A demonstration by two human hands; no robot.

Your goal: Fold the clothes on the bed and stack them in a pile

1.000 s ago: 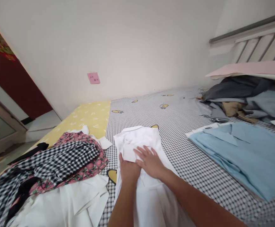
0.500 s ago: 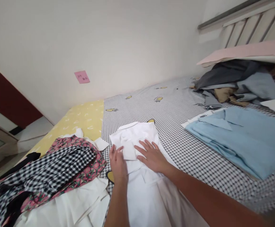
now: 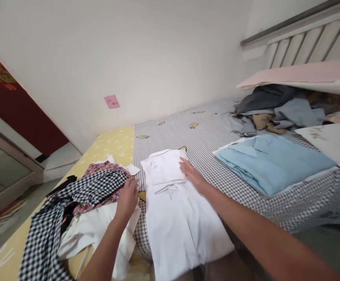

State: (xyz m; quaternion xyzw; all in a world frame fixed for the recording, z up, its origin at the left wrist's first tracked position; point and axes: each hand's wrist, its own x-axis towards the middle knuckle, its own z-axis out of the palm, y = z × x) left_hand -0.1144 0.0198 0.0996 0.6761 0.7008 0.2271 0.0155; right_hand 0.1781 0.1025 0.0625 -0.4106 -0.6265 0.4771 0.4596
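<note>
A white shirt (image 3: pixel 184 218) lies lengthwise on the checked bedspread, its lower part hanging over the front edge of the bed. Across its upper part a folded panel of white cloth, probably a sleeve, lies flat. At the right edge of that upper part is my right hand (image 3: pixel 193 175), fingers extended and touching or just above the cloth. My left hand (image 3: pixel 129 195) is apart from the shirt, to its left, over the edge of a clothes pile. Its fingers are loosely extended, with nothing visible in them.
Left, the pile includes a black-and-white gingham garment (image 3: pixel 95 189), a pink floral piece (image 3: pixel 99 168) and white cloth (image 3: pixel 92 224). A folded light-blue shirt (image 3: pixel 275 162) lies right. Behind it are heaped dark clothes (image 3: pixel 271 101) under a pink sheet (image 3: pixel 304 70). A wall (image 3: pixel 170 58) bounds the far side.
My left hand has lifted off the shirt and moved left. My right hand has shifted to the shirt's right edge. The white panel now lies straight across the upper part.
</note>
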